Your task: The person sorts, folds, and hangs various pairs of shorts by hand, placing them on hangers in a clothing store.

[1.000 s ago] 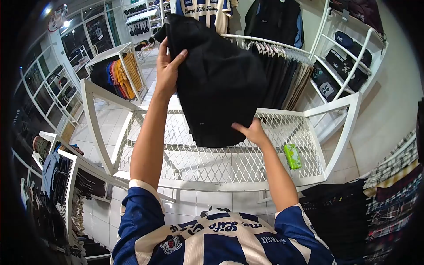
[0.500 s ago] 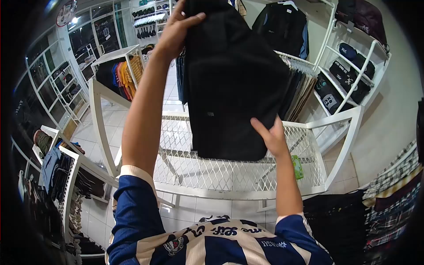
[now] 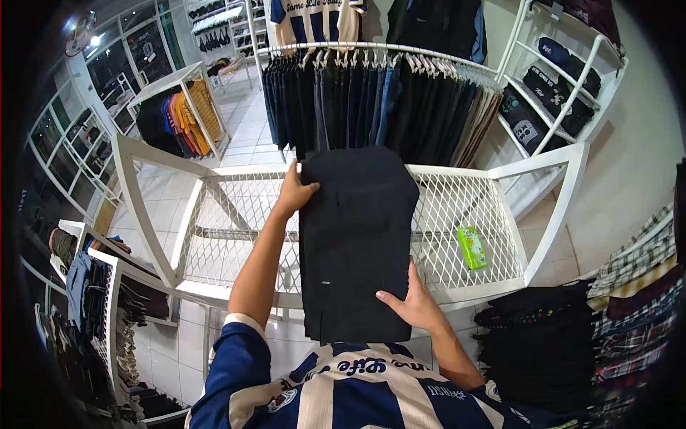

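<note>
Folded black trousers (image 3: 357, 243) lie lengthwise over the white mesh table, their near end reaching past its front edge toward my chest. A tiny pale label shows near the lower left of the cloth. My left hand (image 3: 296, 193) grips the far left edge, thumb on top and the other fingers mostly hidden beneath. At the near right edge, my right hand (image 3: 416, 306) holds the cloth with its thumb across the top; its remaining fingers are partly hidden. Whether the cloth rests fully on the mesh cannot be seen.
The white mesh table (image 3: 236, 282) has raised frames at both ends. On its right part lies a green packet (image 3: 471, 248). Behind it hangs a rack of trousers (image 3: 357, 93). Stacked dark clothes (image 3: 536, 343) and plaid shirts (image 3: 636, 314) are at the right.
Both hands have brought the black trousers down and nearer to me, from raised and tilted to nearly flat over the table. The rack behind and the whole green packet are now visible.
</note>
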### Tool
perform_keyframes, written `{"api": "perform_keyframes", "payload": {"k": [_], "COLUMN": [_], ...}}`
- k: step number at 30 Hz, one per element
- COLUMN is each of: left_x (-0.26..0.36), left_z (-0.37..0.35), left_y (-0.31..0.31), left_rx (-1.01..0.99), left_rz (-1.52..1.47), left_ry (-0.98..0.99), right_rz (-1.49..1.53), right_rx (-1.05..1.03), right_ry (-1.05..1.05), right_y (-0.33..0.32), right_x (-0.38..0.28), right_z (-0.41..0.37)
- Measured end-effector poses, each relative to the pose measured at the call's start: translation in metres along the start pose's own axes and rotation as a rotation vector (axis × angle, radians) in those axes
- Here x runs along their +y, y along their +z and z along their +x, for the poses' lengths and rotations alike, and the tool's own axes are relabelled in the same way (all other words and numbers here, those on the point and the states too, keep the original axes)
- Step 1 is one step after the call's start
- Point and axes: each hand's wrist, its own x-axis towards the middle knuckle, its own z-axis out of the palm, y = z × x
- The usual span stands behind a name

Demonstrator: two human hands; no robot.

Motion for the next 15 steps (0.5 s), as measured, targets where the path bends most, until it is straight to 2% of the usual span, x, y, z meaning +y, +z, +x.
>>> {"api": "perform_keyframes", "payload": {"k": [2,3,4,6,7,9,10,12,13,14,15], "left_x": [-0.021,-0.009,0.000,0.012,0.019,0.028,0.026,0.023,0.017,0.012,0.008], "left_z": [-0.015,-0.034,-0.052,-0.091,-0.116,-0.168,-0.187,-0.217,-0.225,-0.229,-0.232], "left_y": [-0.004,-0.001,0.002,0.006,0.009,0.015,0.018,0.024,0.024,0.026,0.029], "left_rx": [0.304,0.323,0.321,0.165,0.158,0.034,-0.022,-0.048,-0.066,-0.062,-0.045], "left_rz": [0.883,1.065,1.065,1.000,1.002,1.033,1.002,1.002,1.024,1.020,1.018], "left_ry": [0.365,0.433,0.426,0.302,0.288,0.427,0.409,0.319,0.297,0.285,0.301], "right_rz": [-0.141,-0.120,-0.266,-0.505,-0.829,-1.374,-1.377,-0.993,-1.029,-1.032,-0.865], "right_rx": [-0.121,-0.215,-0.063,0.267,0.536,0.619,0.606,0.431,0.463,0.451,0.370], "right_ry": [0.032,0.274,0.276,0.287,0.034,0.018,0.021,0.352,0.262,0.258,0.139], "right_y": [-0.011,-0.026,-0.036,-0.067,-0.076,-0.095,-0.100,-0.104,-0.101,-0.095,-0.080], "right_x": [-0.009,-0.031,-0.027,-0.028,-0.017,0.019,0.032,0.049,0.052,0.054,0.031], "right_z": [-0.005,-0.004,-0.002,0.007,0.011,0.017,0.022,0.031,0.031,0.029,0.029]}}
